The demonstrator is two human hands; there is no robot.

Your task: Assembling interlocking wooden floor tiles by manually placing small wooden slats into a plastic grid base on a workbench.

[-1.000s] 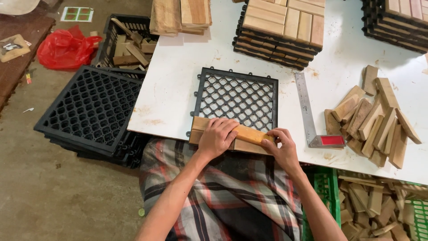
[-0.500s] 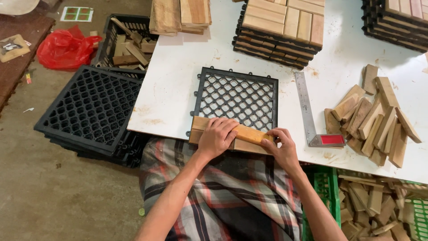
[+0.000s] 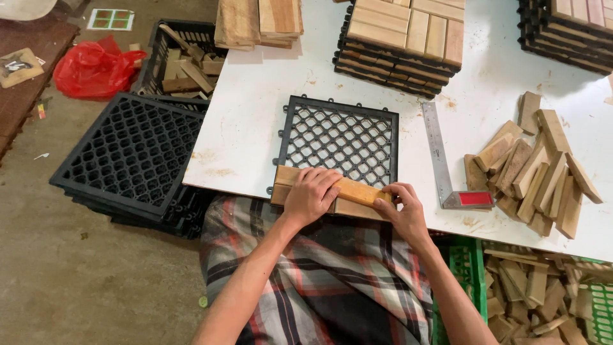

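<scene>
Wooden slats [image 3: 354, 191] lie across the near edge of a black plastic grid base [image 3: 338, 137], which rests flat on the white tabletop [image 3: 255, 102]. The left hand [image 3: 311, 195] is pressed palm-down on the slats with its fingers curled over the top one, and the right hand [image 3: 401, 213] closes on the right end of the same slat. Compared with the views from a moment ago, almost nothing has moved (both hands and the slats keep the same place), so the hands seem to hold steady pressure and not to shift the wood. I judge that the slat is being pushed onto the grid and is not yet released.

Just right of the grid lies a metal try square [image 3: 440, 160] with a red handle, and beyond it a loose pile of short wood pieces [image 3: 533, 172]. Finished wooden tiles [image 3: 405, 38] are stacked at the far side. Left of the tabletop, empty black grids [image 3: 131, 156] are piled on the floor near a red plastic bag [image 3: 92, 67].
</scene>
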